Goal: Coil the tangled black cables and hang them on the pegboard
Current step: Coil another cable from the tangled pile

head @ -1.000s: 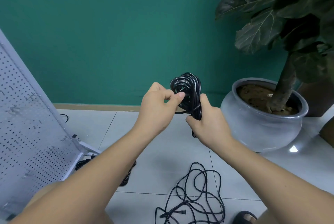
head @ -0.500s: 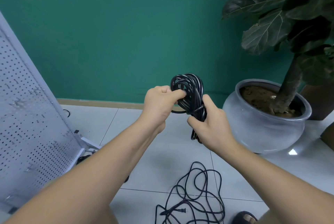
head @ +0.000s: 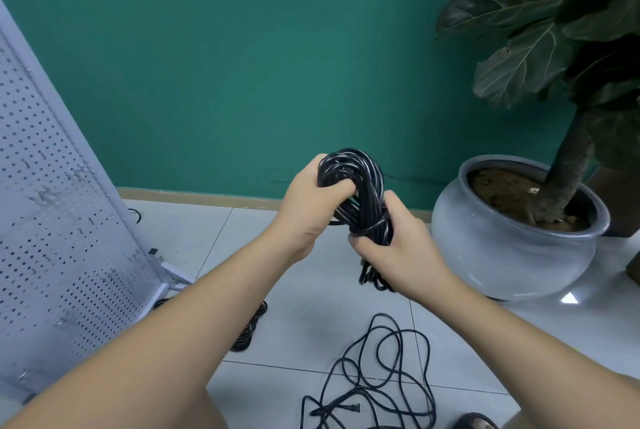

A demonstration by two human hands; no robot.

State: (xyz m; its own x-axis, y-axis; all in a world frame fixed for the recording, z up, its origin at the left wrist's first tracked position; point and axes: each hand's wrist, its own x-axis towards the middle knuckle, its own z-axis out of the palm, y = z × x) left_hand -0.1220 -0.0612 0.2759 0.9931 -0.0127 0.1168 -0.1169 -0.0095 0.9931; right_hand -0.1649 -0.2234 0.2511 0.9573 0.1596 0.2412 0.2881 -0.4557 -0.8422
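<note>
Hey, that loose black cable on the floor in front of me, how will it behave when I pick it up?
Likely floppy: the loose cable sprawls in slack, crossing loops on the tiles, so lifting one strand would probably drag up a snarl. It looks thin, so probably light. Its plug may dangle and swing.

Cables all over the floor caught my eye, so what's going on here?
A person is bundling a black cable. The left hand grips the top loop of the coil, while the right hand grips its wrapped middle. The coil is held up in the air and is not yet hung on the pegboard at the left. A loose cable lies tangled on the floor, and a second coil lies near the pegboard's foot, partly hidden by the left arm.
</note>
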